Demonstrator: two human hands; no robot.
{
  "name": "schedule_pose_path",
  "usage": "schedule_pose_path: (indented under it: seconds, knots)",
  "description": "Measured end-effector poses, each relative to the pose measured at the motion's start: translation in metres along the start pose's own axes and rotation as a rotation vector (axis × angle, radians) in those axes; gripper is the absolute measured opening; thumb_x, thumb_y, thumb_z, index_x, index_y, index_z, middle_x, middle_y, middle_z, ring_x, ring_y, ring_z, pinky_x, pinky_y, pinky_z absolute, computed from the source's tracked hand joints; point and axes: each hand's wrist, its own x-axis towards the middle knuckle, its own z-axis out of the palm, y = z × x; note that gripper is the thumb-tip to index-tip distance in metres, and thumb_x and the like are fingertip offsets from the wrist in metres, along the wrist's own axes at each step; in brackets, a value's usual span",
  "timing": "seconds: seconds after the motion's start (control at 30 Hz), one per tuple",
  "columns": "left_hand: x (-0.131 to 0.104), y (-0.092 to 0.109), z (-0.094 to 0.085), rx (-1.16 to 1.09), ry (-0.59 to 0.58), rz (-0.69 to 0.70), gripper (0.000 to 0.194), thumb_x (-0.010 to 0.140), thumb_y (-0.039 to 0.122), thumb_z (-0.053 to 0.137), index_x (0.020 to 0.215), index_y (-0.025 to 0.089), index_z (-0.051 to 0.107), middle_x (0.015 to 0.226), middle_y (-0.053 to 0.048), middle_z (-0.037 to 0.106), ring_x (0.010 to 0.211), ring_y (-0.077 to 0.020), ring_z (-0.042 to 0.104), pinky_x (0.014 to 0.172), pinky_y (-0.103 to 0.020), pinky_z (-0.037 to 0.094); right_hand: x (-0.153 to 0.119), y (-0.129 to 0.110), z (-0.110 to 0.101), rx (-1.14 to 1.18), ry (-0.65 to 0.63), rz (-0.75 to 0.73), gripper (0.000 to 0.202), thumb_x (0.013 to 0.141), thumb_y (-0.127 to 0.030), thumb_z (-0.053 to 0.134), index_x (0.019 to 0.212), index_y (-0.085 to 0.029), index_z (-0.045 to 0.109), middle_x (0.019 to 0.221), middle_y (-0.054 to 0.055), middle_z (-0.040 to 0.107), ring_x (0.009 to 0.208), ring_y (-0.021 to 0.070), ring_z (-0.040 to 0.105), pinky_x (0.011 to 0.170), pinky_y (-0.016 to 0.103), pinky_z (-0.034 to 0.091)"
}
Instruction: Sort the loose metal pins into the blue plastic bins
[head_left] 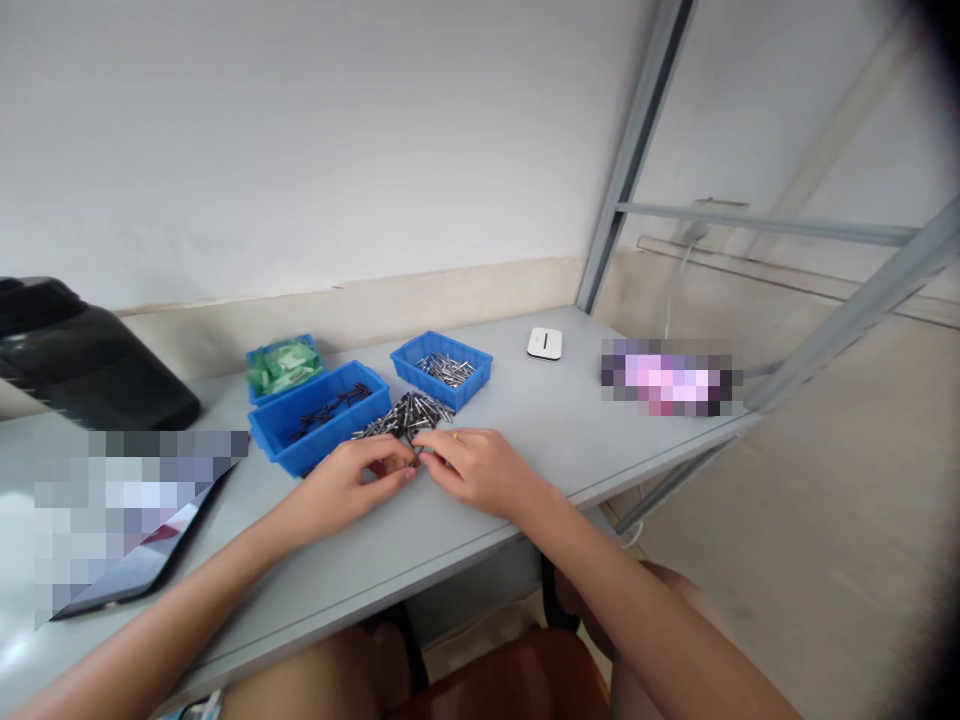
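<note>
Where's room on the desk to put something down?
Bare desk lies between the right hand and the white gadget, and along the front edge between the forearms. It's crowded around the metal pins, by the blue bins.

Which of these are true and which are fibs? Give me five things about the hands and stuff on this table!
1. The left hand and right hand are close together beside a pile of metal pieces. True.
2. The silvery pieces sit in a red bin. False: their bin is blue.
3. A white gadget lies on the table. True.
4. The dark bottle is on the picture's right side. False: it is on the left.
5. Dark pieces lie in another blue bin. True.
</note>
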Motion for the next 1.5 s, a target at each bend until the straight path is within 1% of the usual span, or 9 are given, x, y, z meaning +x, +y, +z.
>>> schedule_pose_path:
  seconds: [0.07, 0.2, 0.3, 0.47, 0.73, 0.97, 1.17, 1.5]
  knots:
    - [0.0001, 0.0, -0.0004, 0.001, -0.001, 0.003, 0.022, 0.091, 0.037, 0.05, 0.088, 0.02, 0.064, 0.087, 0.0, 0.064, 0.077, -0.0142, 0.058, 0.072, -0.026, 0.047, 0.0003, -0.0001, -0.0005, -0.009, -0.008, 0.005, 0.02, 0.095, -0.024, 0.042, 0.107, -0.019, 0.058, 0.082, 0.003, 0.069, 0.076, 0.0153, 0.064, 0.069, 0.024, 0.042]
    - [0.0008, 0.0001, -0.0015, 0.009, 0.013, -0.009, 0.021, 0.091, 0.037, 0.05, 0.09, 0.02, 0.064, 0.089, 0.0, 0.065, 0.077, -0.0141, 0.058, 0.071, -0.026, 0.047, 0.0008, -0.0007, -0.0017, -0.015, -0.001, 0.01, 0.019, 0.096, -0.024, 0.042, 0.104, -0.019, 0.058, 0.079, 0.003, 0.069, 0.074, 0.0149, 0.063, 0.068, 0.024, 0.041]
    - [0.0007, -0.0008, -0.0021, 0.022, 0.045, -0.028, 0.022, 0.09, 0.037, 0.051, 0.094, 0.021, 0.065, 0.091, -0.001, 0.066, 0.079, -0.0149, 0.059, 0.071, -0.026, 0.047, 0.0012, -0.0012, -0.002, -0.012, 0.0, 0.015, 0.019, 0.096, -0.024, 0.041, 0.102, -0.019, 0.059, 0.079, 0.003, 0.068, 0.074, 0.0145, 0.063, 0.068, 0.024, 0.041]
    - [0.0, -0.0041, -0.0018, 0.021, 0.097, -0.073, 0.028, 0.089, 0.04, 0.052, 0.103, 0.02, 0.065, 0.092, -0.003, 0.068, 0.081, -0.0169, 0.061, 0.07, -0.027, 0.048, 0.0006, -0.0004, -0.0008, -0.017, 0.011, 0.02, 0.021, 0.097, -0.026, 0.039, 0.101, -0.019, 0.058, 0.079, 0.003, 0.068, 0.076, 0.0143, 0.063, 0.069, 0.024, 0.041]
    - [0.0015, -0.0058, -0.0018, 0.09, 0.16, -0.016, 0.029, 0.09, 0.039, 0.05, 0.104, 0.02, 0.067, 0.091, -0.004, 0.069, 0.08, -0.0177, 0.062, 0.068, -0.027, 0.049, -0.0002, 0.0004, 0.0008, -0.025, 0.0, 0.033, 0.02, 0.097, -0.026, 0.04, 0.1, -0.019, 0.058, 0.08, 0.003, 0.068, 0.076, 0.0149, 0.063, 0.069, 0.025, 0.041]
    - [0.0016, -0.0061, -0.0023, 0.122, 0.151, 0.011, 0.027, 0.091, 0.035, 0.05, 0.105, 0.021, 0.068, 0.092, -0.003, 0.068, 0.08, -0.0162, 0.062, 0.067, -0.024, 0.048, 0.0005, 0.0011, 0.0004, -0.027, -0.013, 0.064, 0.018, 0.096, -0.027, 0.042, 0.099, -0.019, 0.058, 0.078, 0.002, 0.067, 0.076, 0.0147, 0.063, 0.069, 0.024, 0.041]
    - [0.0015, -0.0073, -0.0017, 0.113, 0.152, 0.021, 0.025, 0.092, 0.035, 0.05, 0.101, 0.02, 0.068, 0.091, -0.003, 0.066, 0.08, -0.0157, 0.061, 0.068, -0.024, 0.048, 0.0, 0.0003, -0.0006, -0.04, -0.004, 0.098, 0.015, 0.095, -0.025, 0.044, 0.099, -0.02, 0.058, 0.077, 0.001, 0.067, 0.074, 0.0143, 0.062, 0.066, 0.024, 0.039]
    - [0.0014, -0.0044, -0.0024, 0.121, 0.163, 0.015, 0.026, 0.092, 0.036, 0.048, 0.1, 0.02, 0.067, 0.092, -0.004, 0.067, 0.081, -0.0166, 0.061, 0.069, -0.026, 0.049, -0.0005, 0.0002, -0.0002, -0.044, -0.02, 0.094, 0.013, 0.093, -0.024, 0.047, 0.097, -0.02, 0.058, 0.076, 0.001, 0.066, 0.073, 0.0146, 0.062, 0.065, 0.024, 0.038]
